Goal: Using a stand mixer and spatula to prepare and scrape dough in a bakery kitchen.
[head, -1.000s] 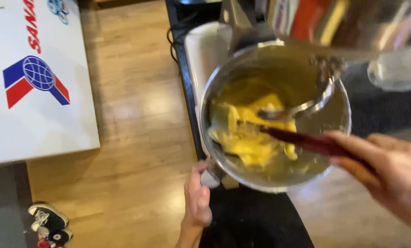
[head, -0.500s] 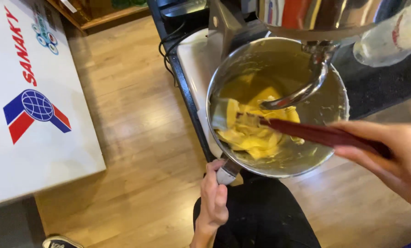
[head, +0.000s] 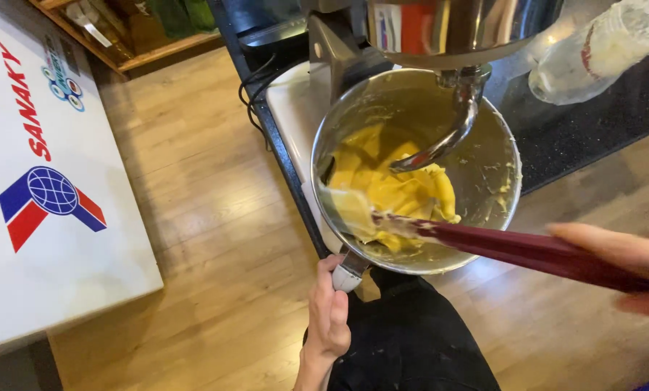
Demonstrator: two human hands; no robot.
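Since a sec ago the spatula (head: 484, 242) has swung lower across the bowl (head: 498, 210), its pale blade now pressed into the near-left wall, and the left hand (head: 329, 313) has slid round to the bowl's handle (head: 350, 271) at the near rim. Left fingers are clenched on that short metal handle, thumb up top. Right hand (head: 629, 257) is blurred at the right edge; fingers look wrapped round the spatula's dark red shaft, grasping it. Bowl is shiny steel, round, deep, seated in a stand mixer w/ a curved metal hook (head: 451, 134) hanging into it. Inside sits soft yellow dough (head: 400, 192), folded in thick glossy lumps, smears up the walls. A clear plastic bottle (head: 600, 47) lies tilted on the dark counter behind. Floor is warm wood planks; a white chest w/ a red-and-blue globe mark (head: 49, 199) stands to the left.
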